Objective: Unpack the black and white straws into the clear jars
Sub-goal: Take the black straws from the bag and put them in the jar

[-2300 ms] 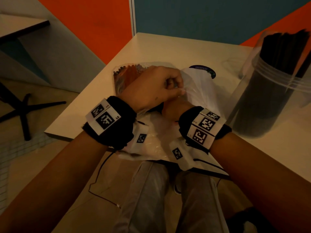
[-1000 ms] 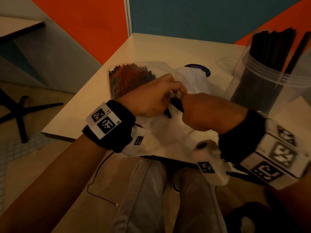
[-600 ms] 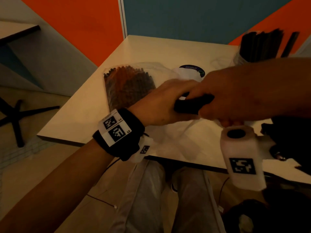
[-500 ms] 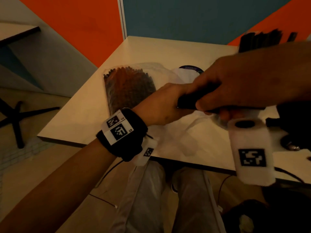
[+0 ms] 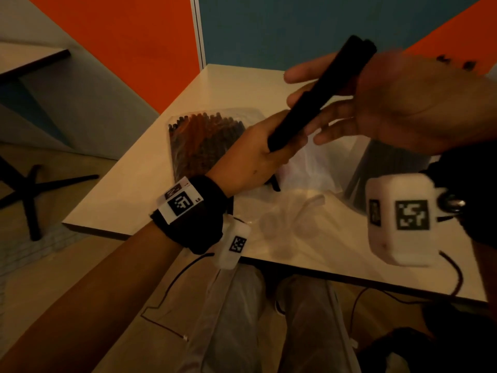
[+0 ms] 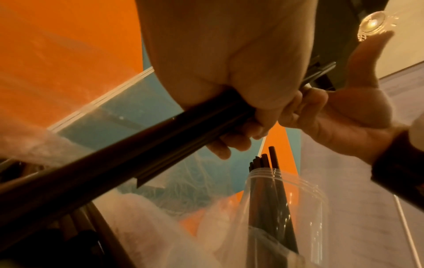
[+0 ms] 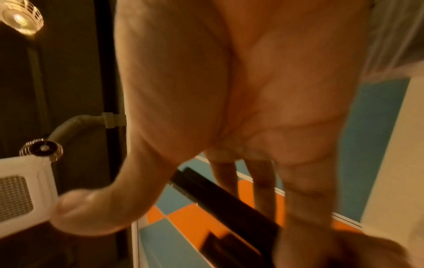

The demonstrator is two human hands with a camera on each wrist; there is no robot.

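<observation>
- A bundle of black straws (image 5: 317, 103) is held in the air above the table (image 5: 231, 84), slanting from low at the left to high at the far right. I judge this is a handover between the hands, made so the bundle can be turned towards a jar.
- The left hand (image 5: 258, 160) has its fingers curled round the bundle's lower end (the left wrist view shows the fist closed on the straws). That keeps the loose straws together as one stick.
- The right hand (image 5: 390, 103) is palm up, its fingers spread wide and nearly straight. The bundle lies across the palm and fingers, so this hand supports it and does not clamp it.
- The right forearm is raised and near the head camera; the left wrist reaches forward over the table edge.
- The plastic bag of straws (image 5: 207, 146) lies flat on the table just left of the left hand, its straws still packed. Crumpled clear plastic (image 5: 304, 211) sits nearer, below the hands.
- The clear jar (image 6: 282, 208) stands at the right, already holding upright black straws. In the head view the right hand mostly hides it.
- No white straws can be made out in this dim light.
</observation>
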